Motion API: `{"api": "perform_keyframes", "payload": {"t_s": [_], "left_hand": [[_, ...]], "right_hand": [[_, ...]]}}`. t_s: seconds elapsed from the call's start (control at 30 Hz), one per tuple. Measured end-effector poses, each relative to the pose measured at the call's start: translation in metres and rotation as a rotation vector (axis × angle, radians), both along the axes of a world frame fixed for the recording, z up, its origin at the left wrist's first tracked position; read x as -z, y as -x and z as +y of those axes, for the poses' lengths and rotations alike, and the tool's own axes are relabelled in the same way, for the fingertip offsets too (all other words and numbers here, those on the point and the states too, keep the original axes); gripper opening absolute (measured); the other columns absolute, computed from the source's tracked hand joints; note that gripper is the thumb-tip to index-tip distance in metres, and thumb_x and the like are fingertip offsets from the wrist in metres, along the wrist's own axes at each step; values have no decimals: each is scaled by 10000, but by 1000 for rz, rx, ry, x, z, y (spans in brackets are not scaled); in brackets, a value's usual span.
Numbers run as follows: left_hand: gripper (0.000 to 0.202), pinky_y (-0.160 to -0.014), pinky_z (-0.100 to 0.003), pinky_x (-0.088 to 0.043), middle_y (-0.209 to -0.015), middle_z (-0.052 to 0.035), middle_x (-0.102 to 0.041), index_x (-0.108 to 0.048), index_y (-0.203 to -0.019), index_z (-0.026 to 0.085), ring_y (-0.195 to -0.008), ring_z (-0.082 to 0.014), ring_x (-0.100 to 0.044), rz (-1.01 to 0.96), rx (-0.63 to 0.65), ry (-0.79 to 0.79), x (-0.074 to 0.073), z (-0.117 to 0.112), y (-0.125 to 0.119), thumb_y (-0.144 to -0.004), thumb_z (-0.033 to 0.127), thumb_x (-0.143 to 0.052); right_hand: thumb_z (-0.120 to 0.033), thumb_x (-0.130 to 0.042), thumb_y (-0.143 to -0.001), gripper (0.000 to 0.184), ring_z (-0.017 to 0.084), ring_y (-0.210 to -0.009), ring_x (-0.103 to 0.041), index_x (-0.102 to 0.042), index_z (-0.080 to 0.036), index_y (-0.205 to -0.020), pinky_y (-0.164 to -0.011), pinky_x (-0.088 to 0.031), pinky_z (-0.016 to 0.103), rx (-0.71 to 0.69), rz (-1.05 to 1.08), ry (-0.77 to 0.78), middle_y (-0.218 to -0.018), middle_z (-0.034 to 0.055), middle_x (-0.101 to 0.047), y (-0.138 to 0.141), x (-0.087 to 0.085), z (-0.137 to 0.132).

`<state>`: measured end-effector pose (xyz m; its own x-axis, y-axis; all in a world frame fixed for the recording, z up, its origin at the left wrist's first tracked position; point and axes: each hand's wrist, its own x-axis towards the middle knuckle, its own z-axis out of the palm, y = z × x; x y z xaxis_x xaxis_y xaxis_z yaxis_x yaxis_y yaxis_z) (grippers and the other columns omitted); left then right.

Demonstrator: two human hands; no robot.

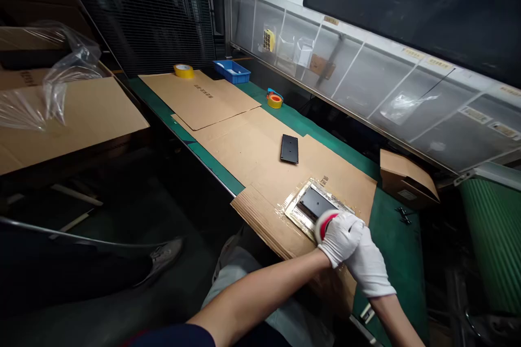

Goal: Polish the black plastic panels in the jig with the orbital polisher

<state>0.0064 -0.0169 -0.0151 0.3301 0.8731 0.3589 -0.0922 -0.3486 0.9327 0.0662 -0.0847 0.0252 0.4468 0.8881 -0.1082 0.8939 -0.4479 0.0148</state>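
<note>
My left hand [343,239], in a white glove, is closed around a roll of tape [324,224] with a white outer ring and a red inner part. My right hand [368,267], also gloved, is close against the left one, and its fingers are hidden behind it. Just beyond the roll, a flat black rectangular part [316,203] lies on a pale rectangular backing [293,210] with shiny, tape-like edges. The roll covers the near corner of this part. Farther off, a second black part [289,149] rests flat on the cardboard [260,143].
A yellow tape roll [183,71], a blue tray [232,71] and an orange tape roll [274,100] stand toward the far end. At right are a small carton [408,176] and black pieces [403,215]. Clear bins [350,73] line the back; a large carton [69,119] stands left.
</note>
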Motion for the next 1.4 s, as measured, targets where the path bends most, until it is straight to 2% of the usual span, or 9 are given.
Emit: {"api": "perform_keyframes", "payload": {"t_s": [0.17,0.3,0.4,0.6,0.7,0.93,1.03,1.3,1.4], "left_hand": [[275,-961,-415,-614,-962,-84,-805,-760,-904,223,-950,-258,-752,0,-171,-5,-8,43,62,-979,196,-498],[296,-966,-404,-604,-993,-79,-796,-724,-905,241,-970,-235,-744,11,-295,12,-12,74,100,-1007,203,-448],[300,-959,-411,-598,-992,-98,-795,-725,-909,224,-965,-240,-739,5,-290,-23,-11,66,85,-1017,194,-446],[267,-888,-399,-615,-906,-105,-806,-756,-861,206,-874,-255,-749,-55,-56,-57,-9,9,0,-979,166,-520],[275,-906,-389,-615,-895,-94,-806,-755,-853,209,-885,-246,-751,-18,2,-33,-9,4,-9,-994,194,-519],[296,-933,-420,-607,-986,-97,-790,-739,-923,218,-955,-250,-743,10,-214,-9,-10,65,84,-1019,226,-460],[303,-948,-430,-599,-981,-99,-779,-718,-894,220,-966,-255,-739,23,-290,-6,-13,77,99,-1027,226,-446],[240,-916,-419,-626,-934,-99,-791,-737,-908,212,-914,-257,-747,41,-23,-83,-11,1,2,-1005,184,-519],[252,-919,-408,-624,-924,-88,-793,-734,-885,221,-905,-255,-748,66,29,-100,-13,-4,-6,-1010,201,-516]], "right_hand": [[-179,-458,-1044,439,266,-997,-748,-489,-37,-1458,-826,-573,328,-246,72,-61,-1328,239,-628,55,-11,54],[-130,-288,-1074,461,299,-1087,-718,-529,-40,-1455,-860,-595,372,-362,97,-94,-1311,240,-629,92,-27,95],[-130,-342,-1064,446,279,-1057,-728,-536,-55,-1458,-870,-598,363,-323,138,-71,-1311,242,-629,78,-27,87],[-179,-441,-1047,352,267,-897,-765,-538,-67,-1366,-800,-562,344,58,126,5,-1112,180,-698,3,-9,13],[-197,-438,-1050,320,272,-842,-765,-547,-65,-1321,-726,-537,331,132,98,39,-1004,149,-704,-3,-8,3],[-142,-383,-1053,460,272,-1032,-730,-521,-62,-1484,-823,-595,338,-295,80,-42,-1332,249,-632,76,-20,86],[-118,-339,-1062,463,270,-1058,-712,-544,-79,-1475,-832,-604,338,-357,99,-43,-1298,225,-651,87,-25,103],[-157,-454,-1047,319,232,-843,-749,-566,-82,-1336,-743,-551,319,42,116,-8,-1126,167,-700,1,-8,5],[-149,-458,-1042,292,236,-817,-750,-583,-85,-1299,-718,-528,313,125,105,15,-1021,139,-713,-4,-10,-4]]}}
